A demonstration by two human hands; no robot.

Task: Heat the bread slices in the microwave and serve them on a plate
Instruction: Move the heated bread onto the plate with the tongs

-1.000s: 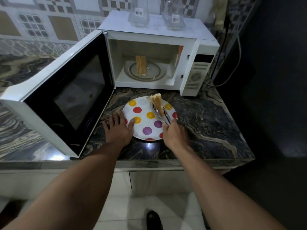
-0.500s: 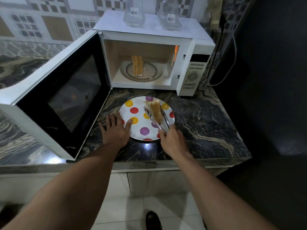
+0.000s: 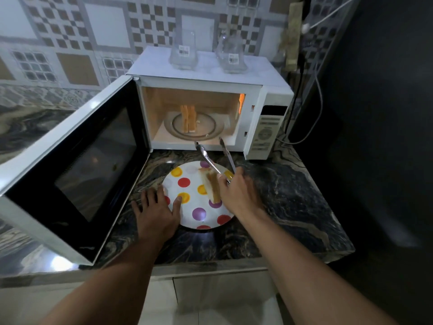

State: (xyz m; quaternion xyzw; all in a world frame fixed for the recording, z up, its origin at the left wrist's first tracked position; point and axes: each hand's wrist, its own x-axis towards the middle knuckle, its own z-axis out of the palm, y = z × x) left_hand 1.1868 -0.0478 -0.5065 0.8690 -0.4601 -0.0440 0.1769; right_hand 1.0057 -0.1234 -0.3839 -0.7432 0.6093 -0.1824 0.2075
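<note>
The microwave (image 3: 260, 118) stands at the back of the dark marbled worktop (image 3: 293, 207), its door (image 3: 93, 160) swung wide to the left and its cavity lit. Inside it, two bread slices (image 3: 188, 118) stand on edge, side by side, on the glass turntable (image 3: 208, 130). On the microwave's right front, the control panel (image 3: 267, 134) carries rows of buttons and small print that is too blurred to read; no brand name can be made out.

On top of the microwave sit two clear glass vessels (image 3: 184, 43) (image 3: 232, 45), each with a white barcode sticker (image 3: 184, 52); the digits are not legible.

Just in front of the microwave's opening lies a white plate (image 3: 194, 191) with red, yellow and purple dots, and one bread slice (image 3: 212, 186) rests on its right half.

The left hand (image 3: 157, 214) lies flat with its fingers spread at the plate's left rim, thumb on the plate. The right hand (image 3: 236, 195) grips the handles of metal tongs (image 3: 208, 158), whose arms are parted and empty, their tips just at the microwave's front sill.
</note>
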